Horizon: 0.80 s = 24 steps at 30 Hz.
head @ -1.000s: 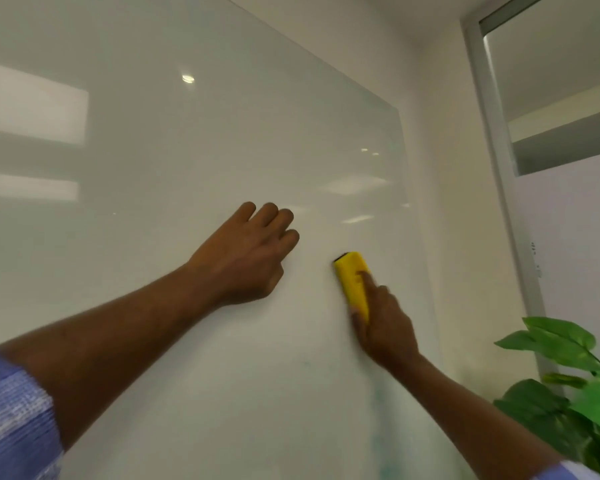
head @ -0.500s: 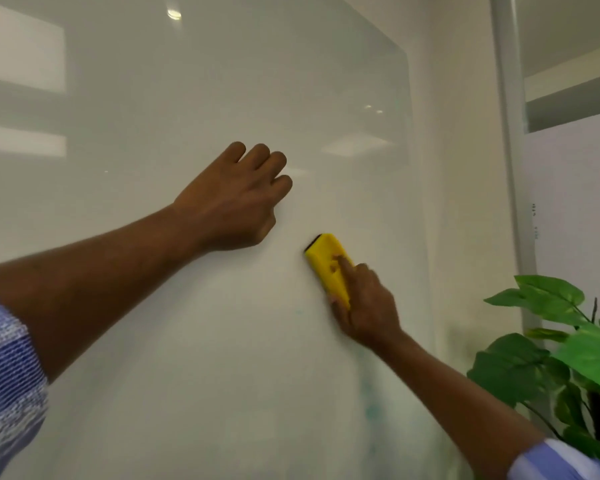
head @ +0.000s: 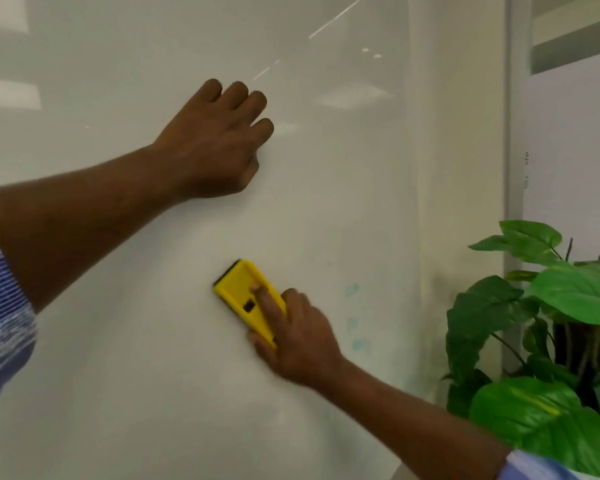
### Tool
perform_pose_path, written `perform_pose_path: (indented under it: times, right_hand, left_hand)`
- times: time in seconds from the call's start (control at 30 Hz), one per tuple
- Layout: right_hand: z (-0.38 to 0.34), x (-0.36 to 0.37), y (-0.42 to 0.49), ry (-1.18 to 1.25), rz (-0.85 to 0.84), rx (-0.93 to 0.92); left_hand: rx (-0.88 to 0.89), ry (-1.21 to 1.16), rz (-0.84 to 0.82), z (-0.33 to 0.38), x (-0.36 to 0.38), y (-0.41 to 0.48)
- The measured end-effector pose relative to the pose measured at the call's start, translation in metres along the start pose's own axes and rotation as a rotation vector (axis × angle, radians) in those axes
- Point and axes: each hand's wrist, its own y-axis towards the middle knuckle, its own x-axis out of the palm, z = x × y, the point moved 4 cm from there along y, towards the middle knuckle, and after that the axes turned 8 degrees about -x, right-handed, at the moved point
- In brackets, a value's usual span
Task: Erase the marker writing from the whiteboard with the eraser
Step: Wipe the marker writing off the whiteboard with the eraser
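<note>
Fingers of our right hand (head: 298, 341) grip the yellow eraser (head: 243, 292), forefinger laid straight along its back and thumb under its lower edge, pressing it tilted against the whiteboard (head: 136, 375) below our left hand (head: 215, 143). That left hand leans on the board, fingers together and slightly bent, holding nothing. Faint teal marker smudges (head: 353, 291) lie just right of the eraser, near the board's right edge.
</note>
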Motion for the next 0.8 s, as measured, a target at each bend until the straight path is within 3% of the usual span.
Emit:
perform_pose_path:
  times: [0.07, 0.2, 0.27, 0.3, 0.37, 0.43, 0.53, 0.6, 0.67, 0.7, 0.8]
  right_hand:
    - [0.052, 0.002, -0.018, -0.076, -0.057, 0.135]
    - [0.152, -0.002, -0.051, 0.025, -0.048, 1.059]
    - [0.158, 0.001, -0.050, 0.124, 0.024, 1.298]
    - [0.149, 0.003, -0.043, 0.152, 0.046, 1.307]
    - [0.114, 0.005, -0.027, 0.114, 0.063, 1.159]
    - [0.052, 0.000, -0.016, 0.048, 0.092, 0.798]
    - [-0.030, 0.005, -0.025, 0.057, -0.026, 0.186]
    - [-0.023, 0.008, -0.036, 0.033, -0.074, 0.003]
    - [0.018, 0.009, -0.046, -0.041, -0.056, 0.066]
    - [0.045, 0.009, -0.051, -0.063, -0.024, 0.206]
    - [0.122, 0.010, -0.072, -0.006, 0.028, 0.916]
  left_hand:
    - [0.029, -0.017, 0.005, 0.006, -0.003, -0.016]
    - [0.061, -0.033, -0.030, 0.021, -0.007, -0.052]
    - [0.060, -0.049, -0.061, 0.029, -0.007, -0.063]
    - [0.054, -0.058, -0.073, 0.032, -0.006, -0.066]
    - [0.051, -0.075, -0.089, 0.040, -0.004, -0.067]
    - [0.073, -0.091, -0.109, 0.051, 0.000, -0.064]
    - [0.095, -0.095, -0.129, 0.065, 0.005, -0.058]
    - [0.094, -0.099, -0.126, 0.068, 0.007, -0.059]
    - [0.098, -0.116, -0.110, 0.070, 0.007, -0.065]
    - [0.100, -0.125, -0.101, 0.071, 0.007, -0.068]
    - [0.101, -0.126, -0.091, 0.072, 0.007, -0.074]
